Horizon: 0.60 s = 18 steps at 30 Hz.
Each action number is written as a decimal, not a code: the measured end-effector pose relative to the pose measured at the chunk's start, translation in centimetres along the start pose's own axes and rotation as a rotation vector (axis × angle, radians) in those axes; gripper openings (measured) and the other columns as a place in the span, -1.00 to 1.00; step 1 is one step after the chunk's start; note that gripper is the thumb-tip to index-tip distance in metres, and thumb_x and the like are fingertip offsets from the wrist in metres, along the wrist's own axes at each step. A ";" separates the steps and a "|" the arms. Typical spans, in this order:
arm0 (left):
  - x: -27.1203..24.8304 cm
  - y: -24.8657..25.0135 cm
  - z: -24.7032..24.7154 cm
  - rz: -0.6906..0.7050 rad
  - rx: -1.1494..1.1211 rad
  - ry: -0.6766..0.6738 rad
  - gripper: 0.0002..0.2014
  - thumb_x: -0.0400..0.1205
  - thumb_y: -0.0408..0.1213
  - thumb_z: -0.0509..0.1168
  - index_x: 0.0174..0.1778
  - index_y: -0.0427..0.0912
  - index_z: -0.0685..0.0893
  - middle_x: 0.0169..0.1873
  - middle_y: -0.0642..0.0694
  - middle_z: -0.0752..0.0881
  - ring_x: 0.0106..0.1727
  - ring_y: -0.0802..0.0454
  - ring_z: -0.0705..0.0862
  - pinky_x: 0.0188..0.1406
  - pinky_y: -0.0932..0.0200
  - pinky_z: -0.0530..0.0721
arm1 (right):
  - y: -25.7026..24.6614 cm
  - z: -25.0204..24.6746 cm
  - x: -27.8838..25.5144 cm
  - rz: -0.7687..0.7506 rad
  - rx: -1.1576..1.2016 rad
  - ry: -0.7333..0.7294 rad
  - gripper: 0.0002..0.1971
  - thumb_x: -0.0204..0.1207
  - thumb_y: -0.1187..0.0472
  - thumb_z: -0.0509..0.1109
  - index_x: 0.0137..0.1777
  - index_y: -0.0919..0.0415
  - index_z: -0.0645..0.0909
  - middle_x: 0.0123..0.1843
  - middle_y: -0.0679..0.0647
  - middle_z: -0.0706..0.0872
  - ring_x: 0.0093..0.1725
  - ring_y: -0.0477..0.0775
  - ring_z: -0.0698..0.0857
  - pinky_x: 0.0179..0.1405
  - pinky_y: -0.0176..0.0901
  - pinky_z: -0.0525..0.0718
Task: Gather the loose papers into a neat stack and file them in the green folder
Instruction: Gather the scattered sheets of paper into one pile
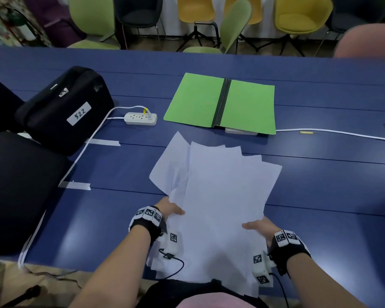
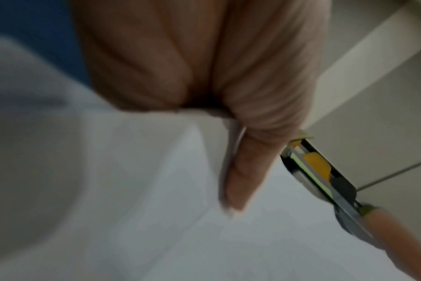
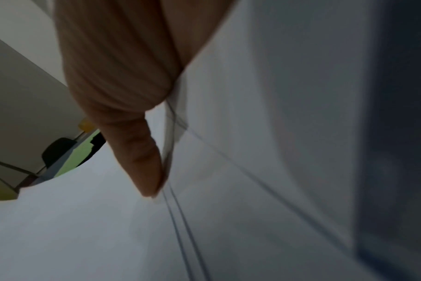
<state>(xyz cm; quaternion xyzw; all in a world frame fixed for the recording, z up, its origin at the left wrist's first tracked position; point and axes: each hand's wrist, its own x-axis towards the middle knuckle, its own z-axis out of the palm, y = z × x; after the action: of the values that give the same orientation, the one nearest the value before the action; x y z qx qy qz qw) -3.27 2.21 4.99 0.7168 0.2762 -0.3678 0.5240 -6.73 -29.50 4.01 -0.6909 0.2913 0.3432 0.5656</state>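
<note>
Several white papers (image 1: 218,185) form a loose, fanned bundle above the blue table (image 1: 320,174), tilted up toward me. My left hand (image 1: 171,210) grips the bundle's left edge, thumb on top; the left wrist view shows that thumb lying across the papers (image 2: 132,190). My right hand (image 1: 257,225) grips the right edge the same way, its thumb over the papers (image 3: 252,171) in the right wrist view. The fingers under the sheets are hidden. The green folder (image 1: 222,103) lies open and flat farther back on the table, black spine in the middle.
A black bag (image 1: 65,107) with a white label sits at the back left. A white power strip (image 1: 140,118) and its cable lie left of the folder. Another white cable (image 1: 331,132) runs right. Chairs (image 1: 298,16) stand beyond the table.
</note>
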 end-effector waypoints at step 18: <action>-6.2 6.6 -2.3 0.510 -0.349 0.247 -0.41 0.29 -0.34 0.64 0.24 -0.27 0.65 0.08 -0.06 0.73 0.09 -0.02 0.71 0.15 0.12 0.63 | -8.4 -2.3 -7.5 -0.562 0.177 0.191 -0.69 0.34 0.43 0.57 0.00 0.11 0.62 -0.05 0.03 0.81 -0.17 -0.16 0.81 -0.31 -0.43 0.73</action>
<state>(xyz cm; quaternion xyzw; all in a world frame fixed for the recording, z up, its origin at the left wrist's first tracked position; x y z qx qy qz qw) -1.11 2.39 14.07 0.7015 0.2079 -0.0823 0.6766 -4.21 -30.04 15.23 -0.7217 0.1696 0.0802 0.6663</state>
